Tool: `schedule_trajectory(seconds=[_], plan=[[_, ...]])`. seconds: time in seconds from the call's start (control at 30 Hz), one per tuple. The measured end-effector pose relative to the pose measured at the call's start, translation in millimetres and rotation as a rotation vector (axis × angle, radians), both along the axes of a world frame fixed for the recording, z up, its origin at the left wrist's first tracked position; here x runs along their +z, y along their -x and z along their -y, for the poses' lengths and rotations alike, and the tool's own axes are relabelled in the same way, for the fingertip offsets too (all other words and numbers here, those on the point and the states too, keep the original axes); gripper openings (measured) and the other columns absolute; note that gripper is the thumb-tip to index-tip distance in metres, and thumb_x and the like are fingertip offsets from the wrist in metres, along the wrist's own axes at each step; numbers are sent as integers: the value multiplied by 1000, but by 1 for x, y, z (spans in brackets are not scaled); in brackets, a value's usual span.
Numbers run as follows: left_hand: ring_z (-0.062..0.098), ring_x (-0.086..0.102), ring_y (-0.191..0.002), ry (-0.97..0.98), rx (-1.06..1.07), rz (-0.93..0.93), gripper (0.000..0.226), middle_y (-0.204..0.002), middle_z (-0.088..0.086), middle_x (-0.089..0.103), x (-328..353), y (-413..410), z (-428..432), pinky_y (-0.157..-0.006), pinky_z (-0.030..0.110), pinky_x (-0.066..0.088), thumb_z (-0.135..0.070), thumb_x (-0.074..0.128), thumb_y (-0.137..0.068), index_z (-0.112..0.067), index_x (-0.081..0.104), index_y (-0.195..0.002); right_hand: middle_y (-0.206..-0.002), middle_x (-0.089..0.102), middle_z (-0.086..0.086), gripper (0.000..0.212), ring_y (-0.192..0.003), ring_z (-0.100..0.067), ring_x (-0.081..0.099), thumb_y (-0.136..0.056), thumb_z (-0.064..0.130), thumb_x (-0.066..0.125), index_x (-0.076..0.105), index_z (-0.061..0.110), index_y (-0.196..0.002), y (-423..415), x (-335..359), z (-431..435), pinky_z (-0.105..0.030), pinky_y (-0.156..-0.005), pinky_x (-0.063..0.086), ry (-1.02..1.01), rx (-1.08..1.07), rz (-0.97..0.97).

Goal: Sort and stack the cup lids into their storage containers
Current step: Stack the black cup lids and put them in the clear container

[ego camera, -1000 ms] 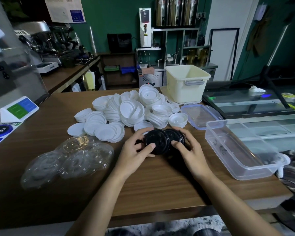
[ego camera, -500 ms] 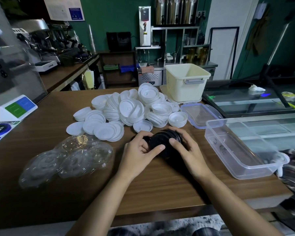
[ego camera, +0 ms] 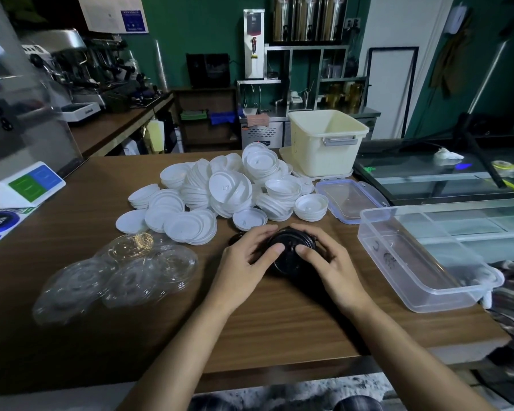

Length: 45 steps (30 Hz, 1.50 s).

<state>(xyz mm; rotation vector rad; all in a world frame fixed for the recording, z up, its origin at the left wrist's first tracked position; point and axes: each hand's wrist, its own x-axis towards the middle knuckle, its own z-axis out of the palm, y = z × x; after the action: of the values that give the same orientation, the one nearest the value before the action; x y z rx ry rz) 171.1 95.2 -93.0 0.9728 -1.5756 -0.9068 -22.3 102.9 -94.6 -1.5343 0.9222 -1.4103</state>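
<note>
A stack of black cup lids (ego camera: 290,256) sits on the wooden counter (ego camera: 264,318) in front of me. My left hand (ego camera: 247,265) grips its left side and my right hand (ego camera: 330,265) grips its right side, thumbs on top. Another black lid (ego camera: 236,239) peeks out just left of my left hand. A big heap of white lids (ego camera: 223,191) lies behind. Several clear lids (ego camera: 122,274) spread at the left. An empty clear plastic container (ego camera: 422,262) stands at the right, and a cream bin (ego camera: 327,140) at the back.
A clear container lid with blue clips (ego camera: 350,200) lies between the white heap and the clear container. A white sign with green and blue squares (ego camera: 27,185) stands at the far left. A glass display case (ego camera: 457,179) borders the counter on the right.
Both hands have pressed the two side-by-side groups of black lids together into one stack and closed in around it.
</note>
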Motion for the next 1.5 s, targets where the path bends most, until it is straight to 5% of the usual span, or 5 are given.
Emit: schedule_trajectory(seconds=[0.4,0.73,1.03,1.37,1.5], plan=[[3,66,-120,13,53,61,44,-122,-14,74,0,-8,1,-104,28,53,-43,76,-87,-23,70,-126,-122,76,-1,42,-116,-14,71,-91,-5,77,69,10,-129,-1,4,-7,-21,-100,51,-5,-9,1],[3,67,-91,253,241,616,26,-96,-20,74,-17,-46,7,-84,36,57,-14,79,-89,-32,81,-107,-116,78,2,38,-114,-14,71,-92,1,78,73,21,-124,-2,7,-5,-22,-101,52,-30,-153,53],[5,66,-88,154,267,246,36,-89,-12,70,-2,-31,3,-86,12,49,-5,85,-82,-32,78,-103,-119,78,2,38,-115,-13,71,-92,2,78,72,18,-126,-2,7,-5,-17,-98,51,-30,-141,40],[19,71,-111,63,313,-198,23,-106,-12,74,-1,-30,8,-96,55,59,-16,67,-99,-33,74,-112,-127,73,-1,41,-121,-15,68,-91,10,82,72,27,-127,0,1,0,-33,-111,51,-34,-183,-2],[21,71,-116,21,315,-297,30,-115,-5,78,3,-29,7,-87,40,61,-9,60,-104,-34,75,-111,-129,72,-2,41,-123,-16,67,-91,18,84,72,30,-128,0,-1,2,-43,-115,49,-36,-194,-25]])
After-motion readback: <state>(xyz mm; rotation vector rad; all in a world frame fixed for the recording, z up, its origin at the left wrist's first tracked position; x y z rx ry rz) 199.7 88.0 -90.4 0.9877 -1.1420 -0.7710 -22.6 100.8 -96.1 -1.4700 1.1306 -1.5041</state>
